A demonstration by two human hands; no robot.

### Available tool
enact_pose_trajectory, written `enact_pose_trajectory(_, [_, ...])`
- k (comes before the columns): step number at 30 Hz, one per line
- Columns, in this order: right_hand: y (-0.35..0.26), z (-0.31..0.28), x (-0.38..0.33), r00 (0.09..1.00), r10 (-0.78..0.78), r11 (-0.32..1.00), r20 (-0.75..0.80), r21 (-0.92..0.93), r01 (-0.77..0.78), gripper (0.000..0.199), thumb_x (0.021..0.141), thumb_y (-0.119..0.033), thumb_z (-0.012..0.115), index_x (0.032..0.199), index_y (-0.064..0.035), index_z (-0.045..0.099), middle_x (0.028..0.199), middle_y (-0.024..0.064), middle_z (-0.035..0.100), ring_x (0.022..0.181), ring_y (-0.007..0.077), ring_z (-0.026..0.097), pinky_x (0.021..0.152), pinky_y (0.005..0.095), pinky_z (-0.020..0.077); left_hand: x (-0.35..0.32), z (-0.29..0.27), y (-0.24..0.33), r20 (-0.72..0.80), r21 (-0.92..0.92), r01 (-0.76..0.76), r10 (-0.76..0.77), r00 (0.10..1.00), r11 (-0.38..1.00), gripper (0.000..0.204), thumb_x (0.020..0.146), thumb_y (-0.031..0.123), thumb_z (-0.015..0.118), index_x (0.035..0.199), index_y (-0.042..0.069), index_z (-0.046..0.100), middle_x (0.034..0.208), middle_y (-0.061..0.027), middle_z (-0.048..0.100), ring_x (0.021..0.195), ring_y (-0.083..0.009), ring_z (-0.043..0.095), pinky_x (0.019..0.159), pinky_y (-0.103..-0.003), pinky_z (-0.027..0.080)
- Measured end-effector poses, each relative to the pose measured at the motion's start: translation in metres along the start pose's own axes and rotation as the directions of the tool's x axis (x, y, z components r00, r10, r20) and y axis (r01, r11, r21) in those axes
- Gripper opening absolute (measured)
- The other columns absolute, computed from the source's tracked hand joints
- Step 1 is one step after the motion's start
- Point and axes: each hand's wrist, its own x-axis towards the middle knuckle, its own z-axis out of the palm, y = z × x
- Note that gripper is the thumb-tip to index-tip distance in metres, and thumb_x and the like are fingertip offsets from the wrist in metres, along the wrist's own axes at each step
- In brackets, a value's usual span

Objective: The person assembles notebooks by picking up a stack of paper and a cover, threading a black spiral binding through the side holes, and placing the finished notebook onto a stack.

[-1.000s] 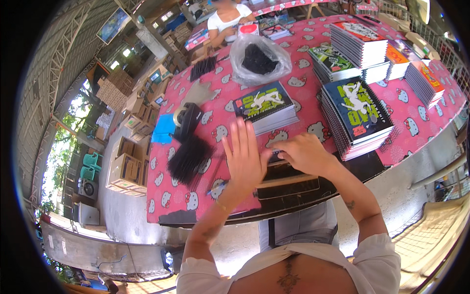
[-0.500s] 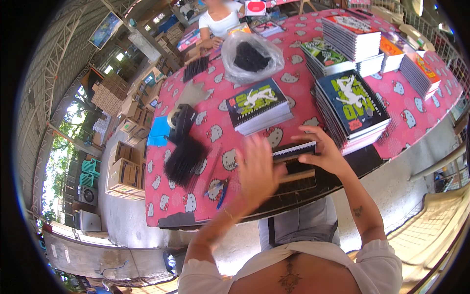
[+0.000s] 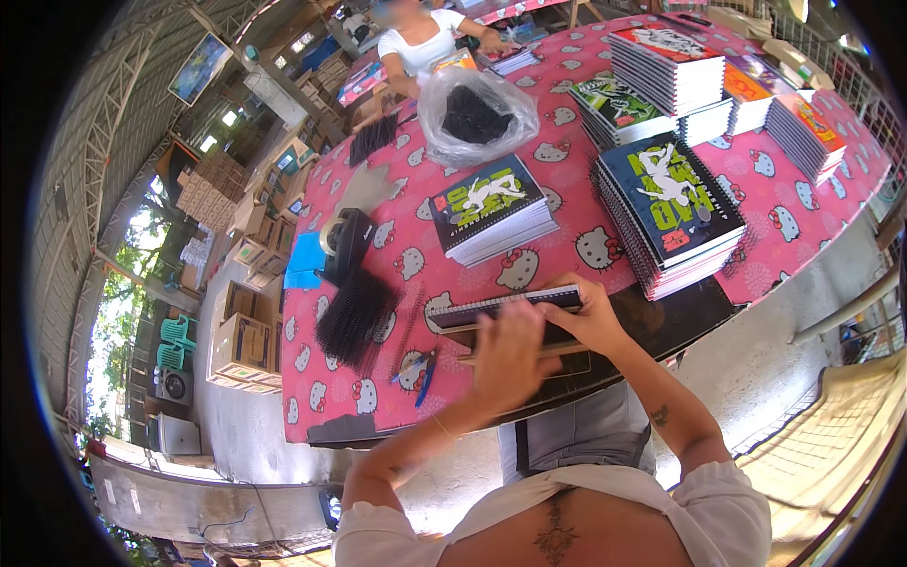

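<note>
The right hand (image 3: 588, 317) grips the right end of a notebook (image 3: 458, 314), thumb on the near side and fingers behind. The notebook stands on edge at the near side of the pink table (image 3: 784, 255), its row of punched holes along the top, with a wooden block (image 3: 564, 351) just on its near side. The left hand (image 3: 510, 354) is over the middle of the notebook; it is blurred, so whether its fingers are open or closed cannot be told.

Beyond the notebook lies a short stack (image 3: 496, 213) with a dark, green-lettered cover; a taller stack (image 3: 671, 213) stands to its right. To the left are a heap of black coils (image 3: 359, 317), a tape dispenser (image 3: 350, 244), a blue sheet (image 3: 305, 257) and, nearer, a blue pen (image 3: 427, 380). Farther off sit a clear bag (image 3: 437, 137) of black pieces and, at the far side, a co-worker (image 3: 423, 45) in white.
</note>
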Motion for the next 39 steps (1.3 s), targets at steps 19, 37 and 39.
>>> enact_pose_trajectory(19, [-0.018, -0.014, 0.006, 0.981, 0.026, 0.983, 0.193, -0.183, 0.010, 0.021, 0.096, -0.013, 0.068, 0.113, 0.0013, 0.067, 0.091, 0.0229, 0.069, 0.078, 0.0342, 0.068, 0.072, 0.0415, 0.0516, 0.083, -0.042, -0.045, -0.139, 0.128, 0.170, -0.152, 0.979, 0.977, 0.086, 0.105, 0.056, 0.040, 0.155, -0.012, 0.028, 0.161, -0.0365, 0.028, 0.153, -0.0510, 0.024, 0.121, -0.067, 0.012])
enact_pose_trajectory(37, [-0.061, -0.043, 0.014, 0.987, -0.046, 0.959, 0.156, -0.271, 0.088, 0.024, 0.091, -0.008, 0.073, 0.114, 0.0015, 0.073, 0.092, 0.0153, 0.076, 0.083, 0.0212, 0.074, 0.077, 0.0339, 0.0571, 0.083, -0.071, -0.047, -0.237, -0.426, 0.062, -0.178, 0.955, 0.903, 0.024, 0.095, 0.023, 0.072, 0.113, 0.008, 0.067, 0.101, -0.0093, 0.074, 0.094, -0.0289, 0.071, 0.122, -0.056, 0.023])
enact_pose_trajectory(39, [-0.069, -0.050, 0.023, 0.982, -0.023, 0.955, 0.186, -0.287, 0.077, 0.015, 0.091, -0.007, 0.074, 0.103, 0.0019, 0.077, 0.084, 0.0143, 0.076, 0.074, 0.0157, 0.073, 0.072, 0.0310, 0.0573, 0.087, -0.068, -0.047, -0.254, -0.463, 0.027, -0.162, 0.954, 0.886, 0.009, 0.097, 0.018, 0.069, 0.100, 0.010, 0.070, 0.088, -0.0061, 0.074, 0.081, -0.0280, 0.071, 0.122, -0.055, 0.023])
